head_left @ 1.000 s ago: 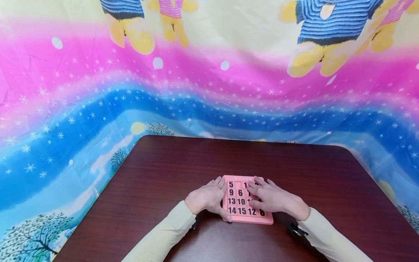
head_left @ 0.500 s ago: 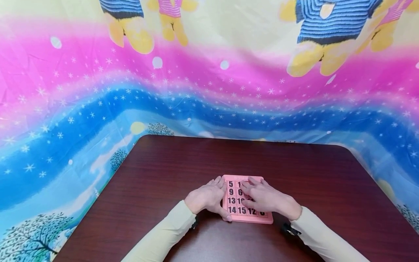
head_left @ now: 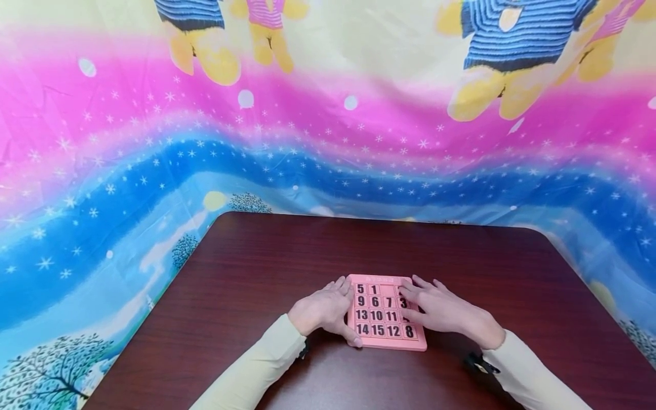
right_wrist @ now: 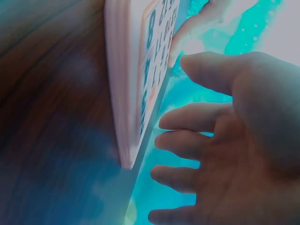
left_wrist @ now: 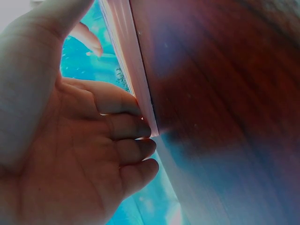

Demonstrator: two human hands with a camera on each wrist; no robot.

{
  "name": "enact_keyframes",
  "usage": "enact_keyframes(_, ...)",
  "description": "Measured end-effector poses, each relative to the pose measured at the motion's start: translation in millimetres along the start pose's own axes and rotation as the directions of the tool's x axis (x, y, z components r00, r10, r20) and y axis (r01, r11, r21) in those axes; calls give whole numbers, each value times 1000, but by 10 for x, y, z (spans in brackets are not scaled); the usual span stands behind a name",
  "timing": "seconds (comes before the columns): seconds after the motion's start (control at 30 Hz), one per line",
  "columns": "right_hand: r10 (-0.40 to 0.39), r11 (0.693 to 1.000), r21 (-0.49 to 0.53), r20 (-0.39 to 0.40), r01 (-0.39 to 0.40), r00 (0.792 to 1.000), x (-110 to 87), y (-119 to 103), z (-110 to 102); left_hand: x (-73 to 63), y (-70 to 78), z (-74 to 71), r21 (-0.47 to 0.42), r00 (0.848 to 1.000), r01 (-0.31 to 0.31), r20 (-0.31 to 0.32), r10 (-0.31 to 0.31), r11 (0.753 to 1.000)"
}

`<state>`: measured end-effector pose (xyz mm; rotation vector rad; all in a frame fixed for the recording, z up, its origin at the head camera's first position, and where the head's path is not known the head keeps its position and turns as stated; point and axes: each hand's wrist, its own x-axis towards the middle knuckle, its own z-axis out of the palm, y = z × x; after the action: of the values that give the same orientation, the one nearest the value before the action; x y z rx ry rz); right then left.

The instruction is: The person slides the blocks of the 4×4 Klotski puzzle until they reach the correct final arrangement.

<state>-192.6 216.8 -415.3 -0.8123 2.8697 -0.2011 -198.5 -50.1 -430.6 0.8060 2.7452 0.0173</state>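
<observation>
A pink number sliding puzzle (head_left: 376,329) lies flat on the table, with black numbers on its square tiles. Its top row shows 5, 1 and then a gap; the tile at that row's right end is mostly covered by fingers. My left hand (head_left: 322,310) rests against the puzzle's left side, thumb at the near corner and fingers along the edge. In the left wrist view, those fingertips touch the pink side wall (left_wrist: 136,70). My right hand (head_left: 443,307) is spread over the right column, its fingers (right_wrist: 180,143) extended and apart in the right wrist view.
The dark brown wooden table (head_left: 266,256) has rounded far corners. Behind it hangs a colourful curtain (head_left: 328,142) with snowflakes and bears. Pale sleeves (head_left: 256,364) cover both forearms, and a black strap piece (head_left: 482,364) shows under the right wrist.
The 1 tile has slid left from the third to the second place in the top row, so the gap is now third. My right hand moved left, then back right; the left stayed.
</observation>
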Motion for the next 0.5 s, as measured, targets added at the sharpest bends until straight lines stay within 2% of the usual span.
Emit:
enact_keyframes(0.2,2,1000,19,21,-3,1000,-84,71,37,3,3,-12,-9,1000,-6,2,6,1000)
enact_keyframes(0.5,-3,1000,30,48,1,999,-76,76,70,-1,4,-11,-15,1000,-9,-1,9,1000)
